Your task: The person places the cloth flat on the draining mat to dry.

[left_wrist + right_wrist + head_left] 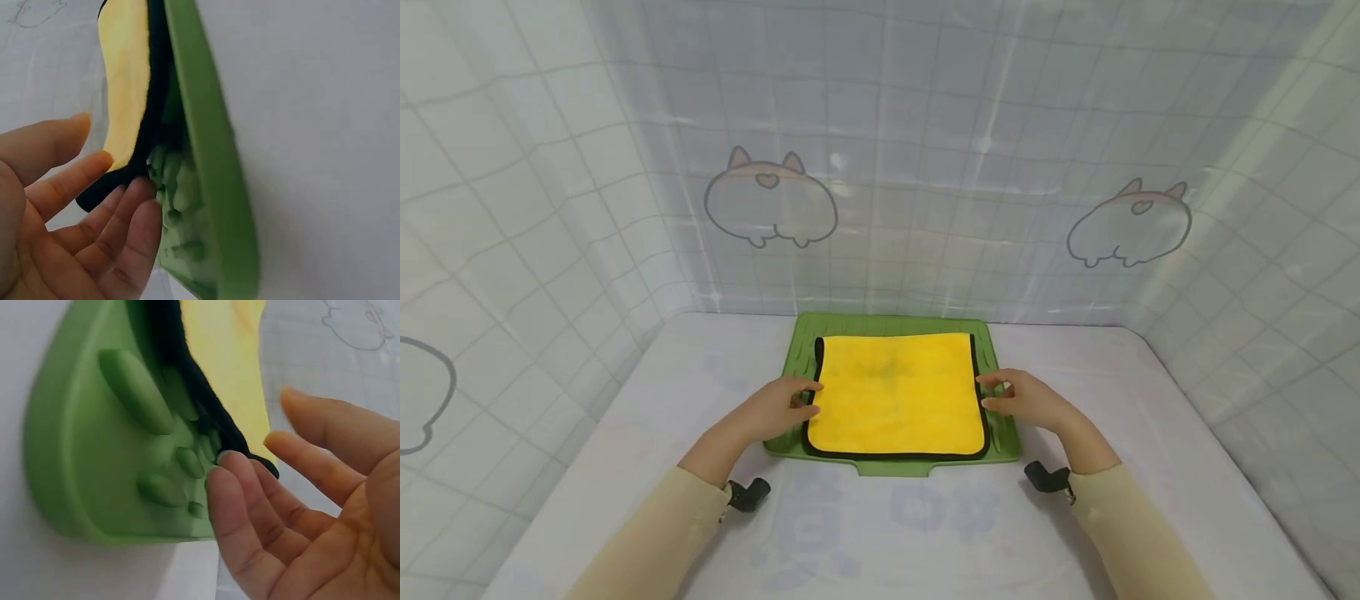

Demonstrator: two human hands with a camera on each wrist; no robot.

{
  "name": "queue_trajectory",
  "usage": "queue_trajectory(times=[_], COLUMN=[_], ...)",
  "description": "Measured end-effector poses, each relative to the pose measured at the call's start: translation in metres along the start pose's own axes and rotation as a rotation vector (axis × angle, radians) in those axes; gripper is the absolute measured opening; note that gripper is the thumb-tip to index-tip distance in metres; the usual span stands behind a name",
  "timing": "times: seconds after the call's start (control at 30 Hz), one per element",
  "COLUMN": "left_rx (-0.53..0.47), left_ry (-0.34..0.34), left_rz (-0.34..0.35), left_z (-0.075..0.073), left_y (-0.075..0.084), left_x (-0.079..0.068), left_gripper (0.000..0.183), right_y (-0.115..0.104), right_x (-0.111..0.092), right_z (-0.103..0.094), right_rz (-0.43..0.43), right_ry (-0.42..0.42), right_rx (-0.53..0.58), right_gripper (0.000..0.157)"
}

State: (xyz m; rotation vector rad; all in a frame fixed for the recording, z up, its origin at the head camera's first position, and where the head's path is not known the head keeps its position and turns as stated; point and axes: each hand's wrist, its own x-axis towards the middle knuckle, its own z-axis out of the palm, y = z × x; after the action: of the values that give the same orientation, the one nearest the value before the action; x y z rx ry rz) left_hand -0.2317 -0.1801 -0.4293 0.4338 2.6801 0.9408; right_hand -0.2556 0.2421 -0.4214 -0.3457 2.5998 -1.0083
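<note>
A yellow cloth (895, 400) with black edging lies spread over a green tray (895, 469) in the head view. By the cloth's left edge is my left hand (778, 407), its thumb and fingers spread apart. In the left wrist view its fingertips (107, 159) come right at the black border. My right hand (1026, 398) is at the opposite edge, thumb also apart from the fingers. The right wrist view has its fingertips (234, 464) close by the black edging, above the tray's raised bumps (160, 489). Neither hand pinches the cloth.
The tray stands on a white table covering (700, 392) with faint prints. Grid-patterned curtains (917, 242) with cartoon animal drawings enclose the back and both sides. A black device (750, 495) is strapped at the left wrist and another black device (1047, 477) at the right.
</note>
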Motion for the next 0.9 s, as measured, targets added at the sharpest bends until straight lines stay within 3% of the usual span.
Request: queue_trajectory(times=[0.17, 0.43, 0.7, 0.9], left_rx=[0.006, -0.088, -0.171, -0.209], left_ry=[0.063, 0.150, 0.205, 0.199], left_rz=[0.022, 0.018, -0.035, -0.034], left_z=[-0.005, -0.015, -0.023, -0.024], left_y=[0.004, -0.002, -0.004, 0.001], left_x=[0.011, 0.032, 0.051, 0.062], left_gripper=[0.044, 0.049, 0.051, 0.050], right_y=[-0.004, -0.003, -0.008, -0.009], right_x=[0.010, 0.035, 0.057, 0.071], right_z=[-0.005, -0.010, -0.015, -0.012], right_rz=[-0.046, -0.080, -0.042, -0.012], right_ry=[0.031, 0.098, 0.128, 0.139], right_rx=[0.042, 0.119, 0.213, 0.201], right_gripper=[0.042, 0.044, 0.047, 0.046])
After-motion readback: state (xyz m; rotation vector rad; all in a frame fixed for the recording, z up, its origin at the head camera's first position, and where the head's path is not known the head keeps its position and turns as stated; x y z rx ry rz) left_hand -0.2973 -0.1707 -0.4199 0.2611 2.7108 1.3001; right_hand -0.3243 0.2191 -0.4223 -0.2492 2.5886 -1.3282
